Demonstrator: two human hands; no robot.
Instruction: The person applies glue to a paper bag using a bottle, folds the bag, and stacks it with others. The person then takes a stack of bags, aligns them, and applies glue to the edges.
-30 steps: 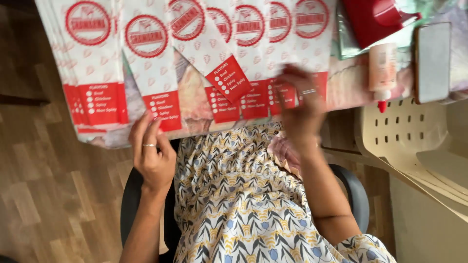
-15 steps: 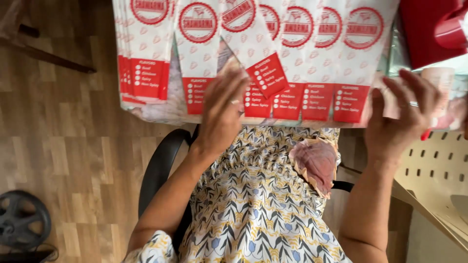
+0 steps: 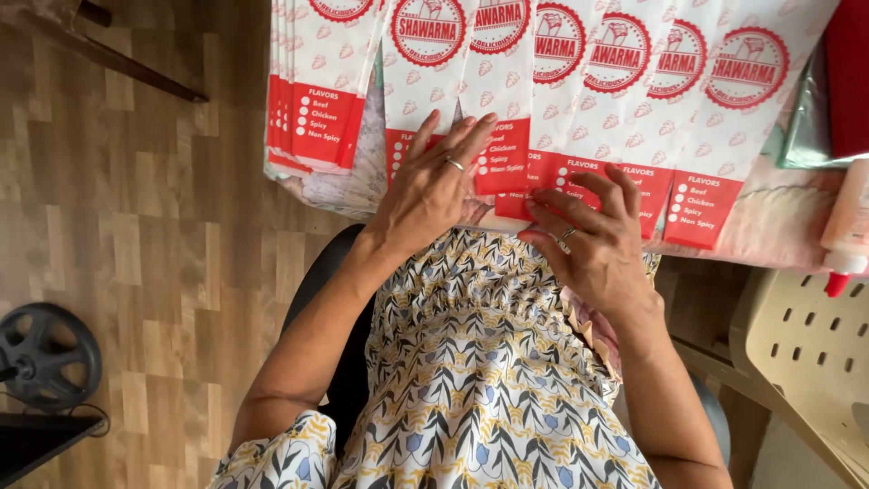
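A row of white paper sleeves with red round emblems and red bottom panels [image 3: 579,109] lies overlapped along the table edge. My left hand [image 3: 434,186], with a ring, lies flat, fingers spread, on the red ends of two sleeves [image 3: 493,149] near the middle. My right hand [image 3: 588,235], also ringed, rests its curled fingertips on the red end of the adjoining sleeve [image 3: 557,177]. Neither hand grips anything. A separate stack of the same sleeves [image 3: 312,100] sits at the left end.
A patterned table cover [image 3: 778,217] shows under the sleeves. A squeeze bottle with a red tip [image 3: 846,231] lies at the right. A beige perforated plastic chair [image 3: 806,362] stands at lower right, a black wheel-like object [image 3: 45,358] on the wooden floor at left.
My right hand has moved left from the far right sleeve onto the sleeves beside my left hand. My left hand stays on the middle sleeves. The camera view has shifted slightly.
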